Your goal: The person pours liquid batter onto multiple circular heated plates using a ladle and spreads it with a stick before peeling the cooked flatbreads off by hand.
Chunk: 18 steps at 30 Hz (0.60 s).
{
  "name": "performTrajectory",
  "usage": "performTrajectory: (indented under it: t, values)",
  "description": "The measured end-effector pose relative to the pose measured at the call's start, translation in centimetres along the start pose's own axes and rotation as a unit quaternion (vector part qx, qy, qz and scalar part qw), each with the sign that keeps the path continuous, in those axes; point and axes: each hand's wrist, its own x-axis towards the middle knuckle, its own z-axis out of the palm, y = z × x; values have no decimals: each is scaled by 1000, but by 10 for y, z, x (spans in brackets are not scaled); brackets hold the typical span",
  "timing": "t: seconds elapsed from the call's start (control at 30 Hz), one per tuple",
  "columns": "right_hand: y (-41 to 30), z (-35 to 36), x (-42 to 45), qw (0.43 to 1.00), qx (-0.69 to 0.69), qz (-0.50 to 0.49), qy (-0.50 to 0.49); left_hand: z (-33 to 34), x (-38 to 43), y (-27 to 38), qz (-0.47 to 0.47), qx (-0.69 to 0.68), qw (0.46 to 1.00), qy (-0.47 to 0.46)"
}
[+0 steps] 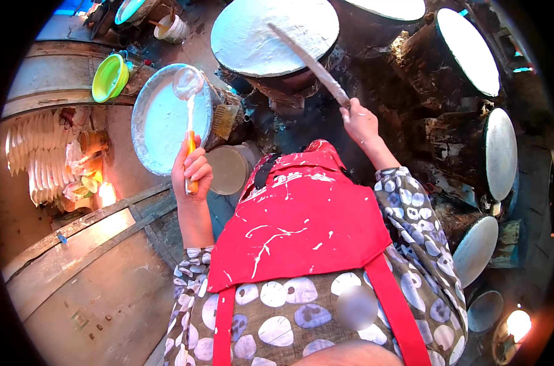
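My left hand [195, 170] grips the orange handle of a ladle [188, 84]. White batter coats the ladle's bowl, which is held over a large basin [142, 153] of white liquid batter [164, 121]. In my right hand [362, 122] is a long, flat blade [311, 61], smeared with white along its length. The blade points up and left across a round griddle [251, 32] covered by a white layer. Whether the blade touches that layer, I cannot tell.
Several more round griddles [501, 153] on dark stands curve along the right. Beside the basin are a lidded bucket [226, 170] and a yellow-green bowl [109, 78]. A white bucket [171, 29] stands farther back. A wooden-framed table [103, 270] occupies the lower left; a lit bulb [518, 325] glows lower right.
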Motion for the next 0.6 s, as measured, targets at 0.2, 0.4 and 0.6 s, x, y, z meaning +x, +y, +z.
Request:
performTrajectory:
  t: [0.2, 0.4, 0.6]
  values:
    - [17, -16, 52, 996, 27, 78, -45, -2, -7, 1, 40, -3, 999, 36]
    - [34, -13, 104, 959, 207, 145, -125, -1, -16, 4, 68, -31, 995, 68]
    - [-6, 24, 57, 857, 410, 152, -273, -8, -20, 3, 92, -52, 992, 62]
